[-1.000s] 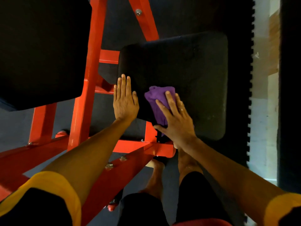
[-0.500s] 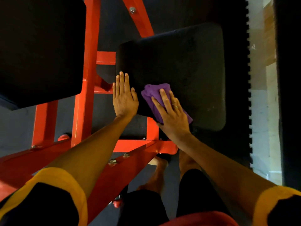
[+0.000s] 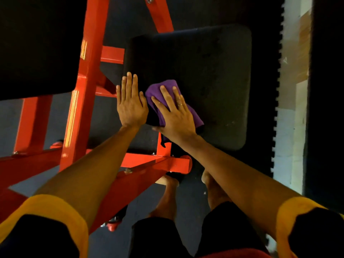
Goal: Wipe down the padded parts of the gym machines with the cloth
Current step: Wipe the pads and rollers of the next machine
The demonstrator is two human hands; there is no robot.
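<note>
1. While pressing down with straight, spread fingers, pins the crumpled purple cloth [image 3: 197, 120] flat under the right hand [image 3: 175, 116], on the near-left part of the black square padded seat [image 3: 214, 81]. Lets one cloth tail hang over the near edge.
2. Rests the left hand [image 3: 130, 105] flat across the seat's left edge, fingers straight and together, thumb just beside the cloth.
3. Leaves bare padding open to the right of the cloth and on toward the far edge, out to the rounded corners.
4. Crowds the left side with the red-painted steel tube frame [image 3: 87, 90], which passes beneath the seat, and with a larger black padded panel [image 3: 37, 43] at upper left.
5. Ends on the right over the dark foam floor mat [image 3: 264, 108], toothed along its outer edge, with a pale strip [image 3: 290, 127] beyond it.
6. Stands on bare feet [image 3: 168, 183] below the seat's near edge, close by the frame's lowest bar.
7. Against half a second ago: has slid the right hand and cloth away from the near edge, farther onto the padding and closer to the left hand. Has kept the left hand flat on the same left edge.
</note>
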